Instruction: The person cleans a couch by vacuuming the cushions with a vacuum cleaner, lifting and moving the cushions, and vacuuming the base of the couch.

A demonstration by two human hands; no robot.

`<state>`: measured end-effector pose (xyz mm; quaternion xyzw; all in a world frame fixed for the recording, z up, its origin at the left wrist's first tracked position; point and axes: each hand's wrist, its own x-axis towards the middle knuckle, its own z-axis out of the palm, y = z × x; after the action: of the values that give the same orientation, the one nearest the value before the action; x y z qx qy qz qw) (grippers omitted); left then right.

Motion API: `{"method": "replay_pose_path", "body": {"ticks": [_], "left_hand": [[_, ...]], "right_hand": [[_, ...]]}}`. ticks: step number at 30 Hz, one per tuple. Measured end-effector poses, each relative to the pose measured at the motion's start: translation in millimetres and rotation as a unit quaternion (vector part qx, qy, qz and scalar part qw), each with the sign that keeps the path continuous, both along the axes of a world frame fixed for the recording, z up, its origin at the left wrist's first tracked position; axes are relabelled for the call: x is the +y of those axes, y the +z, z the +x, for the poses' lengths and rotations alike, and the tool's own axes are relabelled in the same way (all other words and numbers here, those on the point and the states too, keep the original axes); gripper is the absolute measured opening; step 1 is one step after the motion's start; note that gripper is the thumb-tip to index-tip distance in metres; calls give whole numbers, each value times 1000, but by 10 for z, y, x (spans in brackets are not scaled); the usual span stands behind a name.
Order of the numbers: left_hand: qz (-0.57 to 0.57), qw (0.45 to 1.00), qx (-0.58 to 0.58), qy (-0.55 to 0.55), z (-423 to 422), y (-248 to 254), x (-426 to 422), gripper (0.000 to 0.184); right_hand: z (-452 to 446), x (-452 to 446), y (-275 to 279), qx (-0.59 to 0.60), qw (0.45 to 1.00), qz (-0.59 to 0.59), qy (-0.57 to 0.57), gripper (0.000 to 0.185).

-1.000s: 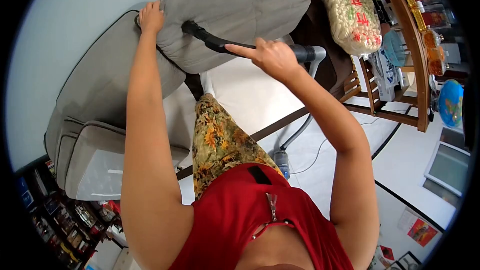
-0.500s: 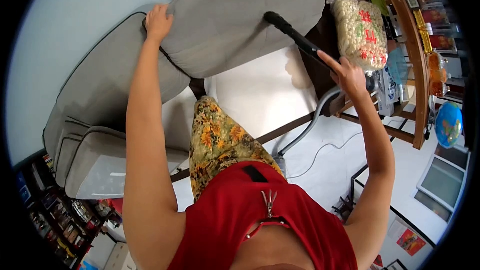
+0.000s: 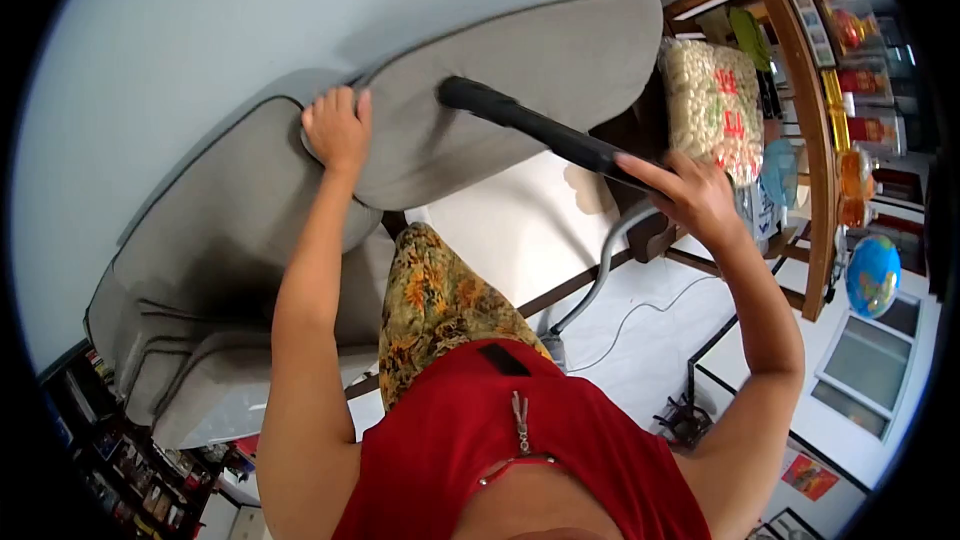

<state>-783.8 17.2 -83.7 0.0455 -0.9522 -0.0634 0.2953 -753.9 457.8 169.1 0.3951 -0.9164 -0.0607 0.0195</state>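
Observation:
My right hand (image 3: 695,198) is wrapped around the black vacuum cleaner wand (image 3: 560,143), its index finger laid along the tube. The nozzle end (image 3: 465,95) touches or hovers just over the front of a grey sofa back cushion (image 3: 560,50); I cannot tell which. At that cushion's left end, my left hand (image 3: 338,130) grips the top edge, fingers curled over it. A second grey back cushion (image 3: 220,200) stands to the left. From near my right hand, the grey hose (image 3: 607,255) curves down to the floor.
Below the cushions lies the pale sofa seat (image 3: 500,210). At right, a large plastic bag of pale puffed pieces (image 3: 705,105) sits beside a wooden shelf (image 3: 815,120) holding bottles and boxes. A small globe (image 3: 873,275) and a thin cord (image 3: 630,315) are nearby.
The nozzle has moved left across the cushion, toward my left hand. The cushion's top now leans further out from the wall. My left hand still holds its edge; the view has shifted.

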Motion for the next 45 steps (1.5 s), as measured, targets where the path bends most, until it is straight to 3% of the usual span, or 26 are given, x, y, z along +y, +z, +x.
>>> {"method": "replay_pose_path", "body": {"ticks": [4, 11, 12, 13, 16, 19, 21, 23, 29, 32, 36, 41, 45], "left_hand": [[28, 997, -56, -38, 99, 155, 96, 28], [29, 991, -82, -106, 484, 279, 255, 34], [35, 990, -86, -108, 531, 298, 276, 33], [43, 989, -90, -110, 581, 305, 314, 33], [59, 985, -104, -123, 710, 333, 380, 33], [70, 981, -111, -143, 883, 334, 410, 33], [75, 979, -117, -151, 985, 358, 432, 33], [82, 979, -109, -152, 1016, 326, 448, 32], [106, 979, -86, -150, 1108, 267, 561, 30], [125, 979, -73, -146, 1112, 315, 589, 29], [124, 979, -79, -140, 1161, 314, 603, 30], [132, 977, -79, -145, 1176, 379, 574, 30], [137, 976, -86, -145, 1156, 423, 526, 30]], "right_hand": [[-119, 522, 159, -59, 994, 25, -93, 80], [35, 711, 698, -83, 986, 81, -118, 78], [48, 737, 828, -79, 989, 36, -116, 78], [103, 855, 945, -95, 978, 32, -181, 66], [109, 788, 1238, -62, 957, -155, -236, 65], [-116, 121, 1452, -143, 945, -169, -239, 68], [-369, -465, 1466, -201, 951, -144, -184, 73], [-627, -877, 1310, -296, 926, -81, -219, 73], [-1305, -2294, -2, -259, 965, 9, -35, 77], [-1351, -2827, -541, -274, 959, 69, 35, 74], [-1209, -3341, -1035, -291, 947, 130, 44, 71], [-1456, -3019, -1093, -261, 961, 95, 2, 70], [-1735, -2381, -909, -210, 962, 153, -83, 74]]}}
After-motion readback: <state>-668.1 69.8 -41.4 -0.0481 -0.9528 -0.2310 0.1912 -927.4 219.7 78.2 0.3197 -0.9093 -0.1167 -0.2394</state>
